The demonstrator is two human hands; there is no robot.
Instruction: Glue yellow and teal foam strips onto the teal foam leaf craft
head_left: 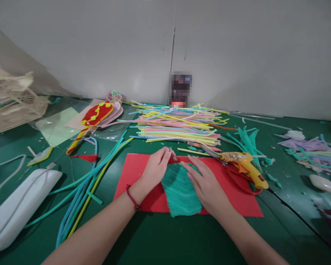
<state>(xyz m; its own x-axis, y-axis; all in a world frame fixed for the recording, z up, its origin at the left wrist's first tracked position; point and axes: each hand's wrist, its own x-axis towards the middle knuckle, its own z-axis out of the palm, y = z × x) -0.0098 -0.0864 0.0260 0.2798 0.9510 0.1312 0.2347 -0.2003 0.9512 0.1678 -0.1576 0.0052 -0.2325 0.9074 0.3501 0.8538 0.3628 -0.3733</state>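
A green panel of chenille stems (182,191) laid side by side rests on a red sheet (135,165) and overhangs its front edge. At the panel's top left, my left hand (156,165) has thumb and fingers pressed together; what is between the fingertips is too small to make out. My right hand (206,180) lies along the panel's right side, its fingers stretched out towards the top edge. Right of this hand, a yellow hot glue gun (245,165) lies over red-handled scissors (234,180).
Many pastel chenille stems (179,125) lie in a pile behind the sheet. A phone (180,89) leans on the wall. At left are a red and yellow fan-shaped craft piece (99,114), loose stems (93,176) and a white power strip (24,206). Scraps (311,147) lie right.
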